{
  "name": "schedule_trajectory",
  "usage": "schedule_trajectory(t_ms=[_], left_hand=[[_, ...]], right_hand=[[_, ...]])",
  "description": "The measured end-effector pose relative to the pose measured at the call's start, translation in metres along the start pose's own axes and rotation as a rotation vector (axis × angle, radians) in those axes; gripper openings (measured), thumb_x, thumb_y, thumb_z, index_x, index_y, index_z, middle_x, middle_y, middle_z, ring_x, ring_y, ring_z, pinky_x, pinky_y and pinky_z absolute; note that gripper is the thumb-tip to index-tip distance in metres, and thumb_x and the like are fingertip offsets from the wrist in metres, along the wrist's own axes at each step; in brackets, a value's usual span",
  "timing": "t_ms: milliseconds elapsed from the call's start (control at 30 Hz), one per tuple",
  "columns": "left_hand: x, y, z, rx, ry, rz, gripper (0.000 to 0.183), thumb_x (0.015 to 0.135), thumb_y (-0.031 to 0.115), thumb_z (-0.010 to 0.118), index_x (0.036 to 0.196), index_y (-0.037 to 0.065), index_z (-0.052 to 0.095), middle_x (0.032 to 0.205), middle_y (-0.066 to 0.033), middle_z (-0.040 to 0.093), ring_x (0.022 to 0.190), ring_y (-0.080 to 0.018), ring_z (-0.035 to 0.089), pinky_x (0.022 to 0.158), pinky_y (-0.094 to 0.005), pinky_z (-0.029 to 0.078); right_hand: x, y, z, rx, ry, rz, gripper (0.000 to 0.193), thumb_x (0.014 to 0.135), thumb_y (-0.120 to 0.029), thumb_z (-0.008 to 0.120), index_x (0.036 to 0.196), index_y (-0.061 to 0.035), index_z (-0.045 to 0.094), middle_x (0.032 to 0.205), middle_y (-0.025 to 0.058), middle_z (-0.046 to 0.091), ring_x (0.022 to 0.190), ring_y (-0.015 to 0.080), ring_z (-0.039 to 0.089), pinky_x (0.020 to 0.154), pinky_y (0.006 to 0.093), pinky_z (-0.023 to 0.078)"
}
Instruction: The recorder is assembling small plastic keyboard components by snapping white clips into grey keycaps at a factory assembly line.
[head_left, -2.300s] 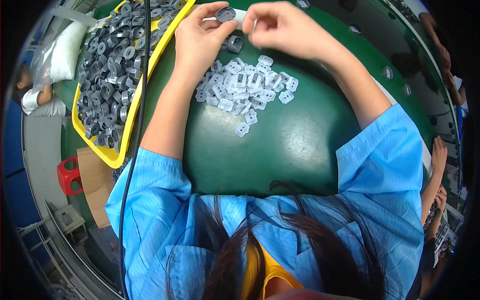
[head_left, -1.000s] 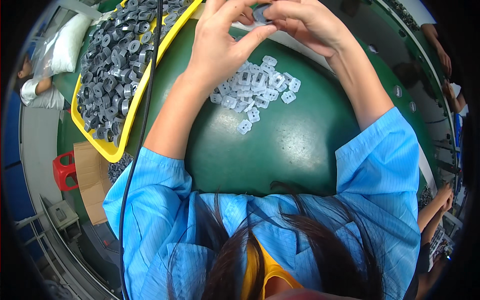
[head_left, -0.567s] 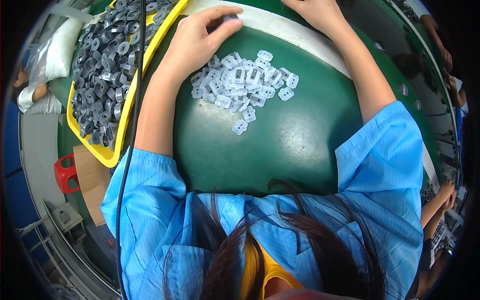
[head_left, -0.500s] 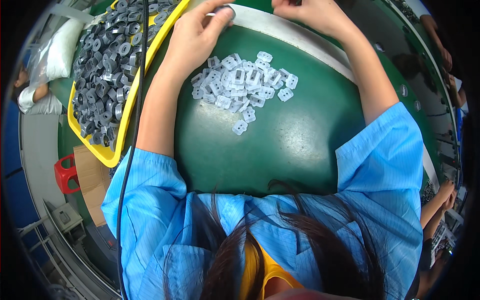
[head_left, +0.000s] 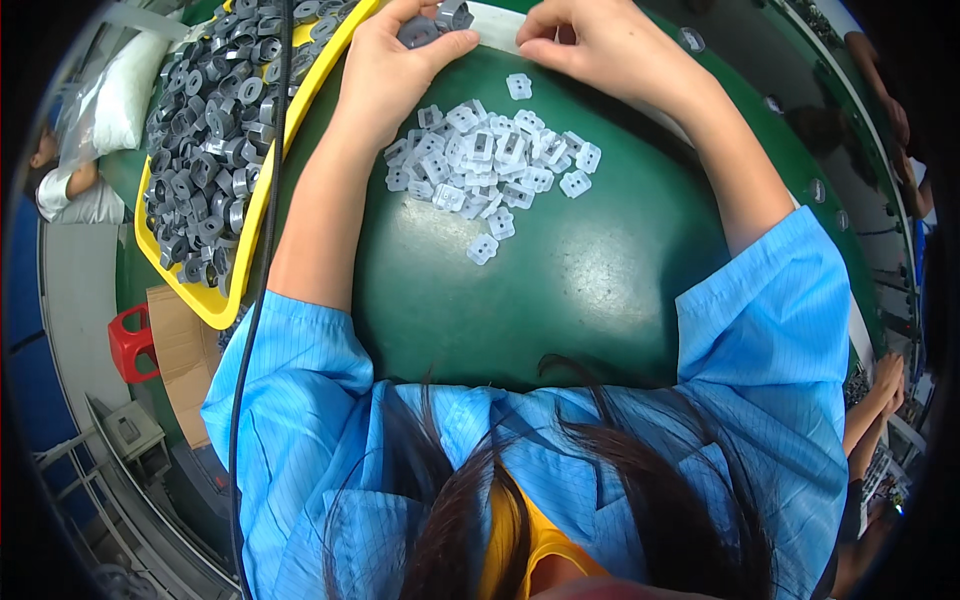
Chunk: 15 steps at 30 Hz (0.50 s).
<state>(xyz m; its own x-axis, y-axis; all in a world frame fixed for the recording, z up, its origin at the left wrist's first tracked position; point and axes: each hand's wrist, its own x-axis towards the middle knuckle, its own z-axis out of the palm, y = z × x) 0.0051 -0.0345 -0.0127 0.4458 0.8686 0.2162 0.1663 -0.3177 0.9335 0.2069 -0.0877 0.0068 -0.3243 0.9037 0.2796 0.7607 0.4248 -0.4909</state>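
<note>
My left hand (head_left: pixel 385 75) is closed around grey ring-shaped plastic parts (head_left: pixel 418 32) at the far side of the green table; a second one (head_left: pixel 455 14) shows at its fingertips. Across from it, my right hand (head_left: pixel 605 48) has its fingers curled with thumb and forefinger together. Whatever it may hold is hidden. Between my forearms lies a heap of small translucent plastic pieces (head_left: pixel 480 160). One single translucent piece (head_left: pixel 519 86) rests apart from the heap, just below the gap between my hands.
A yellow tray (head_left: pixel 212 310) full of similar grey parts (head_left: pixel 205 150) stands left of my left forearm. A black cable (head_left: pixel 262 260) runs over it. A white conveyor edge (head_left: pixel 500 28) crosses beyond my hands. A red stool (head_left: pixel 130 345) and cardboard (head_left: pixel 182 365) are lower left; other people work at both sides.
My right hand has moved left and slightly nearer, toward my left hand. The grey parts in my left hand show more fully. A single translucent piece now lies beyond the heap.
</note>
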Motion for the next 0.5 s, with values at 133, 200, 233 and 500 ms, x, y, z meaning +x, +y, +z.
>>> schedule_trajectory(t_ms=[133, 200, 233, 500], left_hand=[[0.001, -0.005, 0.001, -0.066, -0.016, -0.013, 0.04, 0.079, -0.001, 0.072, 0.117, 0.003, 0.06, 0.1, -0.0047, 0.065, 0.089, -0.0104, 0.06, 0.079, -0.0227, 0.048], [0.001, -0.006, 0.001, -0.09, 0.003, 0.016, 0.038, 0.081, 0.002, 0.072, 0.117, 0.002, 0.059, 0.102, -0.0051, 0.064, 0.089, -0.0101, 0.06, 0.078, -0.0222, 0.049], [0.003, -0.012, 0.002, -0.075, 0.008, 0.081, 0.037, 0.082, 0.005, 0.073, 0.116, 0.002, 0.059, 0.104, -0.0051, 0.063, 0.09, -0.0101, 0.06, 0.079, -0.0228, 0.049], [-0.003, -0.009, 0.017, -0.287, 0.008, 0.028, 0.038, 0.081, -0.003, 0.071, 0.117, 0.0, 0.057, 0.1, -0.0068, 0.064, 0.09, -0.0107, 0.061, 0.078, -0.0217, 0.049]], right_hand=[[-0.009, -0.026, -0.001, -0.119, -0.119, 0.012, 0.018, 0.077, -0.015, 0.074, 0.085, 0.0006, 0.07, 0.077, 0.0128, 0.068, 0.076, 0.0241, 0.065, 0.069, 0.0356, 0.051], [-0.004, -0.03, -0.005, 0.059, -0.192, 0.147, 0.015, 0.076, -0.013, 0.074, 0.082, 0.0002, 0.07, 0.074, 0.0086, 0.067, 0.071, 0.017, 0.062, 0.067, 0.0309, 0.049], [-0.001, -0.023, -0.008, 0.235, -0.199, 0.191, 0.014, 0.076, -0.012, 0.074, 0.08, 0.0001, 0.069, 0.072, 0.0056, 0.065, 0.068, 0.0129, 0.059, 0.066, 0.0281, 0.048], [0.014, -0.007, 0.012, 0.827, 0.196, 0.404, 0.013, 0.087, -0.012, 0.07, 0.09, 0.0009, 0.069, 0.082, 0.0044, 0.068, 0.069, 0.0071, 0.058, 0.062, 0.0214, 0.047]])
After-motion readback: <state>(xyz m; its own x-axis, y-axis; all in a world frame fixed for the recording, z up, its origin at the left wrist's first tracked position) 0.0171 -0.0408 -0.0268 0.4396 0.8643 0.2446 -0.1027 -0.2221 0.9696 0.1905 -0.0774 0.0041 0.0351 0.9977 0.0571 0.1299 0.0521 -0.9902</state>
